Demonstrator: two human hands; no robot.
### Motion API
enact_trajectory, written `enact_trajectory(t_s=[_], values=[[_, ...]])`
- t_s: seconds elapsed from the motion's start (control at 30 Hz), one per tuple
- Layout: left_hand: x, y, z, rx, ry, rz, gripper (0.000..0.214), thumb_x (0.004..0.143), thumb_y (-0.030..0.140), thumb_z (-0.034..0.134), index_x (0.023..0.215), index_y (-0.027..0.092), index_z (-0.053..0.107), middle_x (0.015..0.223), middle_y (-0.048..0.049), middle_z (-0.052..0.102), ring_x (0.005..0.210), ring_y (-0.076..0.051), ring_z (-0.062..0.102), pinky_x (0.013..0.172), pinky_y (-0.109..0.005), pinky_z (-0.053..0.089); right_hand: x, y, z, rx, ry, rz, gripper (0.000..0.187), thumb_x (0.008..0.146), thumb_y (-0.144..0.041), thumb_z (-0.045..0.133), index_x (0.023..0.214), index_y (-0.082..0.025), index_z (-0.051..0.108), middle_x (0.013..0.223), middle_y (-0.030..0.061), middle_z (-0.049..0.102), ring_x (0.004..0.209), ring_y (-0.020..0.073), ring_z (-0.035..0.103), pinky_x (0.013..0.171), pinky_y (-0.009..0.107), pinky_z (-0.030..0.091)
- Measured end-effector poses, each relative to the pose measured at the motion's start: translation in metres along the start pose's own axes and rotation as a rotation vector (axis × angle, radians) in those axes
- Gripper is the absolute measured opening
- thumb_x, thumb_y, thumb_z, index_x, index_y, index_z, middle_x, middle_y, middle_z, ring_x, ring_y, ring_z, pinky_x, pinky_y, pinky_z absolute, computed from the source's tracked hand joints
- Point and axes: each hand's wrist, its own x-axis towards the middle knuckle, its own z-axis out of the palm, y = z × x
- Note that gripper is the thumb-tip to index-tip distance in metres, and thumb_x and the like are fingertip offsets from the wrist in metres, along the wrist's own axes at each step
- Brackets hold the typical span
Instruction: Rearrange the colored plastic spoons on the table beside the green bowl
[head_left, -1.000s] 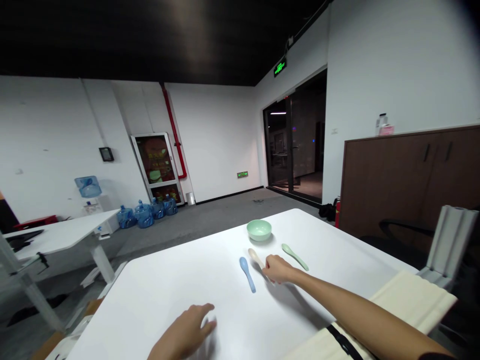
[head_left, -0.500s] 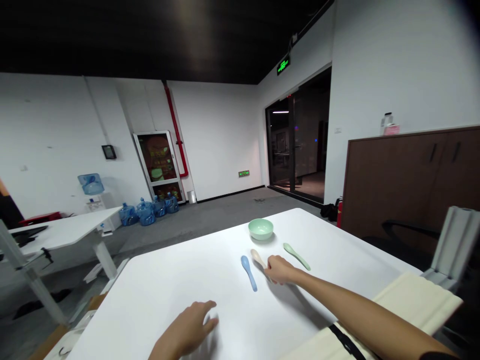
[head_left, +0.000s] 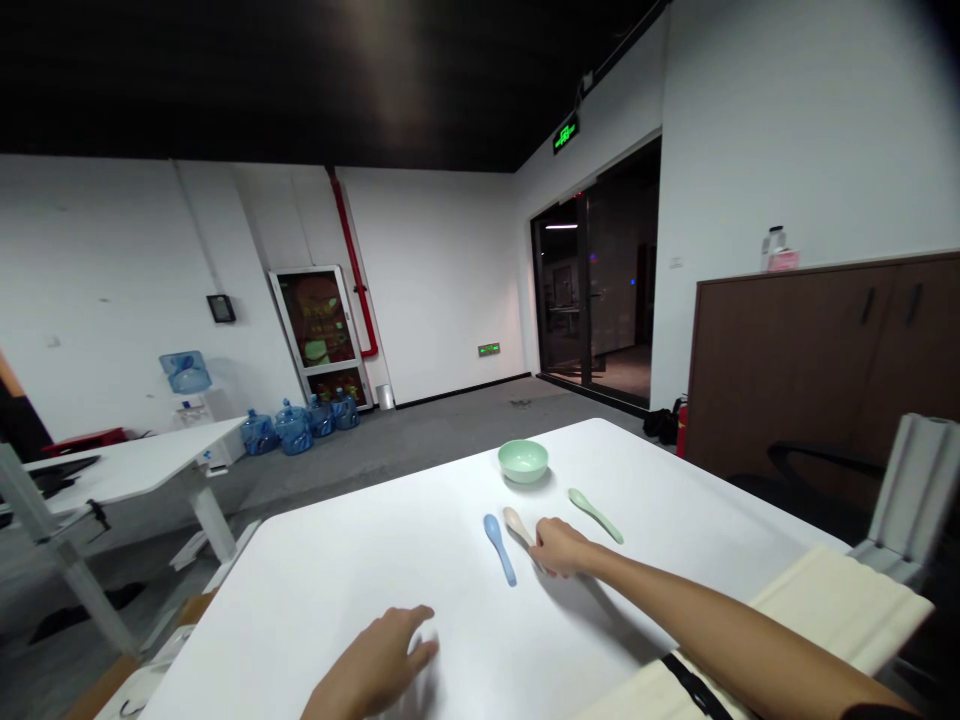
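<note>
My right hand point(head_left: 561, 547) is closed on the handle of a beige spoon point(head_left: 519, 525), whose bowl end points away from me. The fingers hide most of that handle. To its left lies a blue spoon point(head_left: 500, 549), and to its right a light green spoon point(head_left: 595, 515), both flat on the white table. A green bowl point(head_left: 523, 461) stands upright just beyond the spoons. Low on the left, my left hand point(head_left: 379, 655) hovers near the tabletop with thumb and index finger apart, holding nothing.
The white table point(head_left: 337, 560) spreads under everything. Cream folded material point(head_left: 832, 610) with a black strap lies at the near right edge. A grey metal post point(head_left: 911, 490) rises at the right. Another desk point(head_left: 150, 465) and several water jugs point(head_left: 292, 428) are off to the left.
The view has shifted very slightly. Both hands keep nearly the same places, the right one still on the beige spoon; the bowl and other spoons have not moved on the table.
</note>
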Motion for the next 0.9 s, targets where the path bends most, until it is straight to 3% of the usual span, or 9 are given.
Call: enact_trajectory(t_s=[0.9], values=[[-0.0041,0.0010,-0.0027,0.011,0.017,0.008,0.055,0.086,0.055,0.044,0.133,0.029,0.053,0.133,-0.0062,0.058,0.121,-0.027,0.054,0.101,-0.039,0.040,-0.0011,-0.0028,0.0027,-0.022,-0.021,0.031,0.020,0.076,-0.026,0.056,0.069,-0.011,0.067,0.069,0.0100,0.072,0.045,0.0110,0.058,0.043,0.020,0.041]])
